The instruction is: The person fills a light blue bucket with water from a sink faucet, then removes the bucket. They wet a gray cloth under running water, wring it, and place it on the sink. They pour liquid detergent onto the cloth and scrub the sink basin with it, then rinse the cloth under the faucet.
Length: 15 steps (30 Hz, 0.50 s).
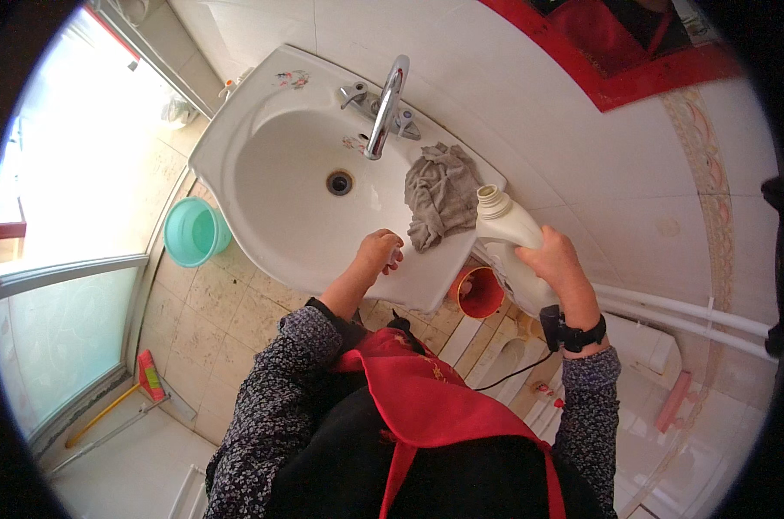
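My right hand (551, 256) grips a large cream plastic jug (512, 233) with an uncapped, threaded mouth, tilted beside the sink's right edge. Over the basin's near rim is my left hand (380, 252), its fingers curled around a small pale object, perhaps a cap (393, 255); the fingers partly hide it. A crumpled grey cloth (440, 191) lies on the right side of the white ceramic sink (288, 214), close to the jug's mouth. The chrome faucet (386, 107) arches over the basin from the back rim, above and to the right of the drain (339, 183).
A turquoise bucket (196, 232) stands on the floor left of the sink. Below the sink's right corner is a red bin (479, 292). White pipes (677, 313) run along the right wall. A mop or broom with a red head (150, 374) lies at lower left.
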### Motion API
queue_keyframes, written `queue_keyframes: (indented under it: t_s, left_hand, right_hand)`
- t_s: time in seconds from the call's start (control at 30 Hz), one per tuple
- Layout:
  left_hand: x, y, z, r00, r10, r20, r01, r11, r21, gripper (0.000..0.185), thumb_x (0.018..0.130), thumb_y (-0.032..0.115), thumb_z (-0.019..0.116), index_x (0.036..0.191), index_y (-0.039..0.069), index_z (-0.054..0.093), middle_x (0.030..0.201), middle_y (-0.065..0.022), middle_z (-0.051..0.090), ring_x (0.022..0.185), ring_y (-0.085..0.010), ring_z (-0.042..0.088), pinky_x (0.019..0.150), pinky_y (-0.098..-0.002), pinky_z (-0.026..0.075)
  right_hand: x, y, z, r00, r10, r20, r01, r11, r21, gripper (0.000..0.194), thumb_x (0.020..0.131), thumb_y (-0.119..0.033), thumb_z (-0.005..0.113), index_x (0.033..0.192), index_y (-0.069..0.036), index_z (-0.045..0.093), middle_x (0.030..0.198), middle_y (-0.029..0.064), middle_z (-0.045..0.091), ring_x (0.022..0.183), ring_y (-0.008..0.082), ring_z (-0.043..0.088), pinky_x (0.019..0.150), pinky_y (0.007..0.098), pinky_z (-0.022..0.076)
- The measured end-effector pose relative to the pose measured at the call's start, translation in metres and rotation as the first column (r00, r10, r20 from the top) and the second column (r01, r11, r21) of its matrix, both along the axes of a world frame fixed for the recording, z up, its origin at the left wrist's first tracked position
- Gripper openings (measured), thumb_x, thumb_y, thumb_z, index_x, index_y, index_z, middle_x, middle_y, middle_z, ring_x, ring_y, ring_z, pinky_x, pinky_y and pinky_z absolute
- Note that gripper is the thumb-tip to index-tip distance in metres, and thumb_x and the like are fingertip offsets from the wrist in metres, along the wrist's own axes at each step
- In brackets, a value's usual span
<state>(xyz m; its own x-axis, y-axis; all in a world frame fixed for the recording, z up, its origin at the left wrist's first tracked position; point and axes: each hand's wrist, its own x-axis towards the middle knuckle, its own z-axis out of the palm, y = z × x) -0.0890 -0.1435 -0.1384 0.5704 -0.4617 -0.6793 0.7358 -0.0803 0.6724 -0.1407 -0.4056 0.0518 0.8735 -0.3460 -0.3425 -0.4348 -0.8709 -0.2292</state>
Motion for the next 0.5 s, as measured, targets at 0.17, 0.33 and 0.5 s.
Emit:
queue_keyframes:
  t_s: [0.17,0.33,0.5]
  left_hand:
    - [0.014,-0.010,-0.017,0.916,-0.295,0.272,0.264,0.954,0.145,0.020,0.081,0.019,0.050,0.091,0.002,0.056,0.069,-0.0089,0.061,0.054,-0.0188,0.059,0.040,-0.0292,0.041]
    - [0.034,-0.044,-0.005,0.805,-0.231,0.547,-0.078,0.872,0.483,0.032,0.076,0.030,0.061,0.092,0.003,0.058,0.069,-0.0131,0.062,0.060,-0.0241,0.062,0.057,-0.0369,0.047]
    - [0.059,-0.064,0.015,0.695,-0.406,0.594,-0.101,0.763,0.639,0.032,0.076,0.032,0.059,0.094,0.006,0.060,0.076,-0.0172,0.063,0.078,-0.0344,0.060,0.069,-0.0434,0.046]
  right_hand:
    - [0.000,0.003,0.006,0.995,-0.097,0.006,0.096,0.991,0.097,0.044,0.064,-0.028,0.066,0.087,0.008,0.058,0.079,0.0249,0.061,0.070,0.0327,0.063,0.064,0.0382,0.0497]
    - [-0.005,0.005,0.008,0.972,-0.232,-0.043,0.236,0.951,0.199,0.041,0.066,-0.025,0.069,0.088,0.006,0.056,0.075,0.0158,0.061,0.055,0.0187,0.058,0.048,0.0302,0.0471]
    - [-0.014,0.002,0.003,0.970,-0.234,-0.071,0.244,0.946,0.212,0.039,0.067,-0.023,0.069,0.088,0.006,0.054,0.075,0.0135,0.060,0.055,0.0155,0.057,0.044,0.0280,0.0461]
